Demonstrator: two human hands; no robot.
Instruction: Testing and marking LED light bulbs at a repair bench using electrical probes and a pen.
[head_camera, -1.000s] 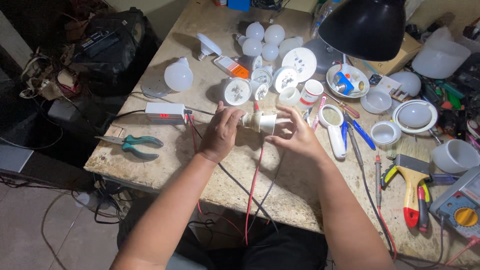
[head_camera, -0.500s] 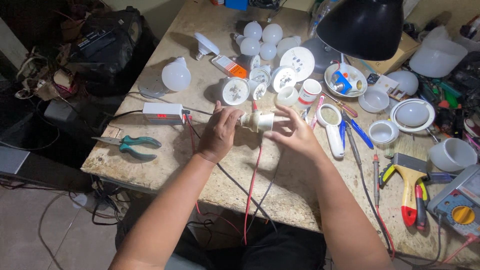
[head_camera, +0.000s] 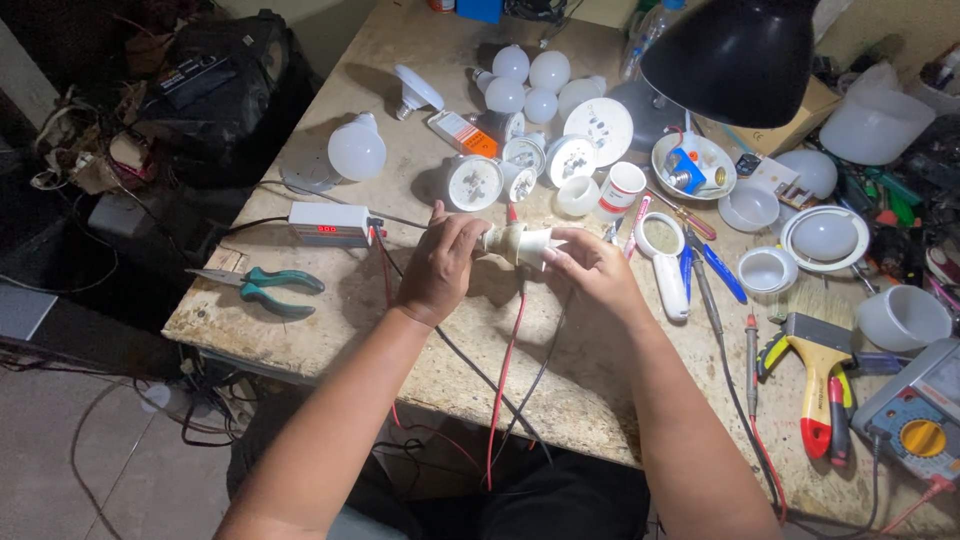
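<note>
Both hands, left (head_camera: 440, 268) and right (head_camera: 590, 270), pinch bulb base (head_camera: 520, 243), leads (head_camera: 508, 340) hanging at 6 o'clock; probing step, next likely needs steady contact.

On the worktop (head_camera: 330, 330), the pliers (head_camera: 262, 289) lie left of the hands, the power box (head_camera: 329, 223) behind the pliers. Bulbs (head_camera: 530, 85) cluster behind the hands; the brush (head_camera: 817, 372) and the meter (head_camera: 918, 418) lie right.

Both forearms extended, left hand (head_camera: 440, 265), right hand (head_camera: 590, 270), fingers curled inward
</note>
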